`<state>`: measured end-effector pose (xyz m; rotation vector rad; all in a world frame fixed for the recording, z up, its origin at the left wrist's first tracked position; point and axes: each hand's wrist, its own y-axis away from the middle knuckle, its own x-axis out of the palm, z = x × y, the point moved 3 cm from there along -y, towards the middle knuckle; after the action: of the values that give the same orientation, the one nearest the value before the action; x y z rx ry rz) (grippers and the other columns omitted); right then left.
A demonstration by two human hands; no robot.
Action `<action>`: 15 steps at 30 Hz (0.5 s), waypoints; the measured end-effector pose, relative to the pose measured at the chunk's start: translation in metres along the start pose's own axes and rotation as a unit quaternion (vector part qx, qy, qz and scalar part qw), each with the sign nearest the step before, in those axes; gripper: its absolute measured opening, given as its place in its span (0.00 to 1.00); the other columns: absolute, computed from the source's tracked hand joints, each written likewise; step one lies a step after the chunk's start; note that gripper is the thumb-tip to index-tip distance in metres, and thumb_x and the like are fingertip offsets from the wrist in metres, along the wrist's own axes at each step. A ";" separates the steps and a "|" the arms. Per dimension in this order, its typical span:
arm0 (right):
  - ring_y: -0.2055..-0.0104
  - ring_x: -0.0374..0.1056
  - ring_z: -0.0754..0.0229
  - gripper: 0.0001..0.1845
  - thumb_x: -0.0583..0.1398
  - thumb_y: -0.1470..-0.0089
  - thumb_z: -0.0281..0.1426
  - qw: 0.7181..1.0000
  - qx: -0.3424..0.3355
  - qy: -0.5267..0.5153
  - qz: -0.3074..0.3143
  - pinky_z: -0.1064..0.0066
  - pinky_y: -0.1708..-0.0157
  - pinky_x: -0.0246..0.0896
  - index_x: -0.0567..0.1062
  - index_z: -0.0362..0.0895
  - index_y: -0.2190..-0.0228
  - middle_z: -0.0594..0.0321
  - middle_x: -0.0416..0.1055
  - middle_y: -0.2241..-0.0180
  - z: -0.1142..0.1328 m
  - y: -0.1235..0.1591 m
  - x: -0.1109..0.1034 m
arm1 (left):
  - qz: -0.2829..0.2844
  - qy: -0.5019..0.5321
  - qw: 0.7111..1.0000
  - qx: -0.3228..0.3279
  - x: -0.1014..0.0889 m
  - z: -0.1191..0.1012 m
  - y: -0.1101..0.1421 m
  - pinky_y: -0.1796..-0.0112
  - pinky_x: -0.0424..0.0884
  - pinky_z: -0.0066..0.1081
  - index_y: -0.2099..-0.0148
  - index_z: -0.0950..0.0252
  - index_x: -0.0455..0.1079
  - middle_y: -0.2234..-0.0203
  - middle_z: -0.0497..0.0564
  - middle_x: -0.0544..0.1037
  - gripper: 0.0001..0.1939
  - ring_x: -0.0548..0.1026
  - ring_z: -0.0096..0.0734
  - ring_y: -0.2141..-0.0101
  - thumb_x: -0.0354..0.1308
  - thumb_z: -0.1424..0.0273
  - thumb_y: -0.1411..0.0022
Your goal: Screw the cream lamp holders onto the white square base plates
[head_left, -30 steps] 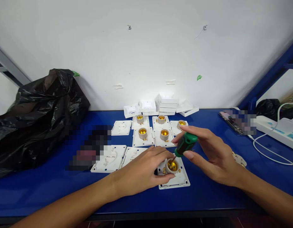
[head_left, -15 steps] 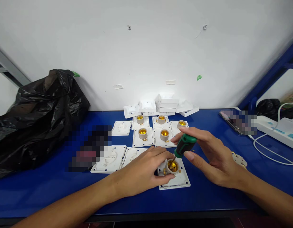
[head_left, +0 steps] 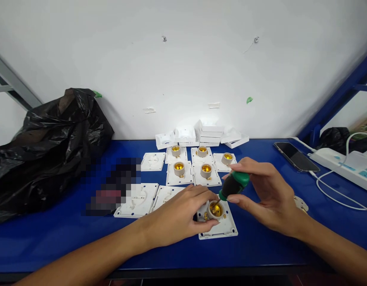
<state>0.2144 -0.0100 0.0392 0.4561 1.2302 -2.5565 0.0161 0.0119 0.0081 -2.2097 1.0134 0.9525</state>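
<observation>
My right hand grips a short green and black screwdriver, its shaft tilted down into a lamp socket with a brass-coloured inside. That socket sits on a square white plastic plate near the table's front. My left hand is closed round the socket from the left, fingers behind and thumb in front. Beyond the hands, several white plates carry similar sockets. Bare white plates lie to the left, one of them partly under my left forearm and hand.
White square boxes are stacked against the wall. A black plastic bag fills the left side of the blue table. On the right are a phone, a power strip with white cables, and a round pale part beside my right wrist.
My right hand has turned slightly on the screwdriver, with thumb and fingers now closer round its handle, which leans a little more to the right. The left hand keeps its hold on the socket.
</observation>
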 end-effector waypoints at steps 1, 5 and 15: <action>0.52 0.69 0.60 0.37 0.65 0.42 0.18 1.000 0.003 -0.001 0.002 0.65 0.48 0.65 0.66 0.56 0.38 0.66 0.73 0.52 0.001 0.000 0.000 | 0.001 0.002 1.000 0.000 0.000 0.000 0.000 0.53 0.71 0.37 0.54 0.61 0.69 0.57 0.49 0.76 0.12 0.75 0.39 0.55 0.68 0.67 0.34; 0.42 0.68 0.59 0.34 0.59 0.35 0.21 0.999 0.040 0.000 0.036 0.62 0.41 0.62 0.61 0.58 0.34 0.63 0.70 0.42 0.002 0.001 0.003 | 0.004 0.009 1.000 0.000 0.000 -0.001 0.000 0.51 0.71 0.38 0.47 0.60 0.69 0.54 0.51 0.77 0.15 0.75 0.40 0.53 0.66 0.67 0.33; 0.51 0.70 0.57 0.36 0.63 0.40 0.19 1.000 0.010 -0.005 0.024 0.59 0.49 0.67 0.63 0.54 0.36 0.62 0.72 0.51 0.003 0.001 0.002 | 0.002 0.002 1.000 0.000 -0.001 0.000 0.000 0.52 0.72 0.38 0.50 0.60 0.69 0.56 0.50 0.77 0.12 0.75 0.40 0.54 0.66 0.66 0.33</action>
<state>0.2129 -0.0130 0.0389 0.4722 1.1768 -2.5301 0.0159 0.0120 0.0091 -2.2113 1.0202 0.9509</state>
